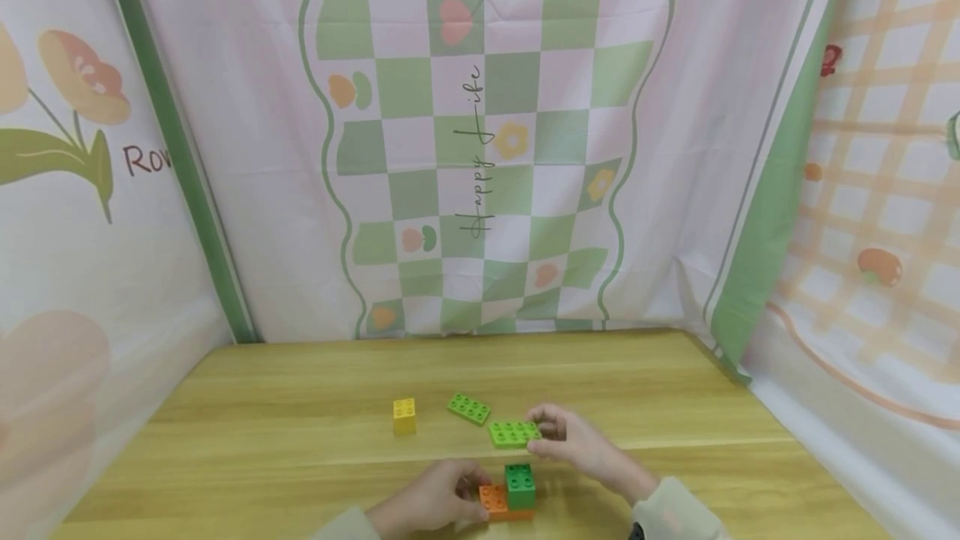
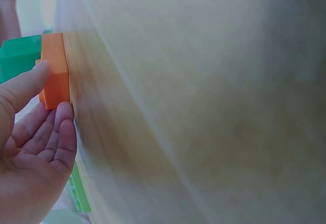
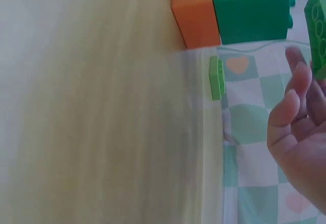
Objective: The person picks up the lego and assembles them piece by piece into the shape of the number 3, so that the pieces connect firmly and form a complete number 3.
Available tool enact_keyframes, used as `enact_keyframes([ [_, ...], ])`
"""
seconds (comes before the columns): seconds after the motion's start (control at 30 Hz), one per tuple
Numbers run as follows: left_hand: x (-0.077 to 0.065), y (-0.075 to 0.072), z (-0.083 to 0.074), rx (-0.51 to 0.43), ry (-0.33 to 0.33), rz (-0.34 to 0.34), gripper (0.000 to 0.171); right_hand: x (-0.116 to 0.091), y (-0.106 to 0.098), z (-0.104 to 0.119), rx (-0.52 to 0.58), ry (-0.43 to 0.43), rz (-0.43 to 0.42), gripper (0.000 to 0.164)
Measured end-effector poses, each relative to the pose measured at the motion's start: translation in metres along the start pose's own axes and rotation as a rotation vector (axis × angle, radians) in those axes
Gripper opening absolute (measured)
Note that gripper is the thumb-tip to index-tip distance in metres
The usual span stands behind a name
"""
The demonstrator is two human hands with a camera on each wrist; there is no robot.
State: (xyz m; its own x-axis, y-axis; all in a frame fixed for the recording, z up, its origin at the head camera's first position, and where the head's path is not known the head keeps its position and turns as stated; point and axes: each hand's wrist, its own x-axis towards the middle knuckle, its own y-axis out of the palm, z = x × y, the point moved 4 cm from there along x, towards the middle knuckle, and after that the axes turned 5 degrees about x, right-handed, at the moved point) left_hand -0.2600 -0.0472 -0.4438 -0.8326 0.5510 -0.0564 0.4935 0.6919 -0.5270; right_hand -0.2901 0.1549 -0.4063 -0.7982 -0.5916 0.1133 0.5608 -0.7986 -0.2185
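With thumb and fingers, my left hand (image 1: 448, 492) grips the left end of an orange brick (image 1: 493, 500) on the table. A dark green brick (image 1: 520, 486) is stacked on that brick's right half, as the left wrist view also shows from the side. My right hand (image 1: 576, 445) pinches the right end of a light green flat brick (image 1: 513, 434), studs upward, above the table and behind the stack. In the right wrist view the light green brick (image 3: 318, 30) hangs at the right edge, its underside partly visible; the thumb is out of that view.
A second light green flat brick (image 1: 469, 409) lies farther back, close to the held one. Left of it stands a yellow brick (image 1: 404, 416). The wooden table (image 1: 300, 407) ends at a checkered curtain (image 1: 510, 190) behind, with printed cloth on both sides.
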Motion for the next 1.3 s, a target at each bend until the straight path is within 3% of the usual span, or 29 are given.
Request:
enact_keyframes([
  [0.2,-0.001,0.0,-0.001,-0.006,0.006,0.002,0.019,-0.004,0.005,0.001,-0.058,-0.003,-0.047,0.033],
  [0.8,-0.003,-0.001,-0.003,-0.011,0.057,-0.01,0.021,-0.013,0.018,-0.004,-0.064,0.004,0.007,0.031],
  [1.1,-0.001,0.0,-0.001,-0.019,0.033,-0.001,0.023,-0.015,0.022,-0.004,-0.058,-0.027,0.012,0.029],
  [1.3,-0.002,0.0,-0.002,0.003,0.062,-0.02,0.027,-0.015,0.024,-0.005,-0.044,-0.002,0.02,0.027],
])
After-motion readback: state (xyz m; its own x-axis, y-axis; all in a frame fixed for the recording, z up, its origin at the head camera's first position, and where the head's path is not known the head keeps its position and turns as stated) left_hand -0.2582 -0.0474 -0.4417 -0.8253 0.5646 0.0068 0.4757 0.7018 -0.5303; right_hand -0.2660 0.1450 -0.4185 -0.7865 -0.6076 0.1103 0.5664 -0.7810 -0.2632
